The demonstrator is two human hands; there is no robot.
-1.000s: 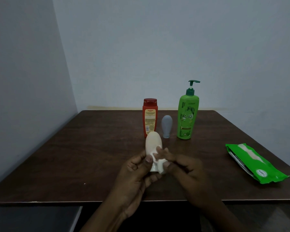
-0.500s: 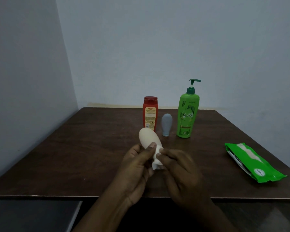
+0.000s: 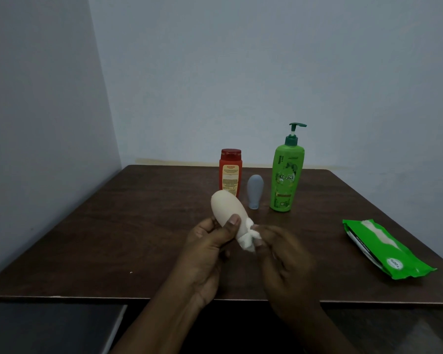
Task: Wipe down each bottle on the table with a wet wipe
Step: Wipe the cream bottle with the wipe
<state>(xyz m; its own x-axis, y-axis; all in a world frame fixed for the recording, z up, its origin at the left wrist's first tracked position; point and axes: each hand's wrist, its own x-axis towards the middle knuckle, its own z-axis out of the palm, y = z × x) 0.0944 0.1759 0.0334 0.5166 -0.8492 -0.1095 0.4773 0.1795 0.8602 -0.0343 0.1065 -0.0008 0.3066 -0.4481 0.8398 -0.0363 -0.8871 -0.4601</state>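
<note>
My left hand grips a cream oval bottle, held above the table and tilted up to the left, thumb across its front. My right hand pinches a crumpled white wet wipe against the bottle's lower end. Behind them stand a red bottle, a small grey bottle resting on its cap, and a tall green pump bottle, all upright in a row.
A green pack of wet wipes lies at the right side of the dark wooden table. Walls close off the left and back. A dark surface sits below the table's front edge at left.
The cream bottle has tilted from upright to leaning left. My right hand with the wipe has shifted along its lower end. The view has risen slightly.
</note>
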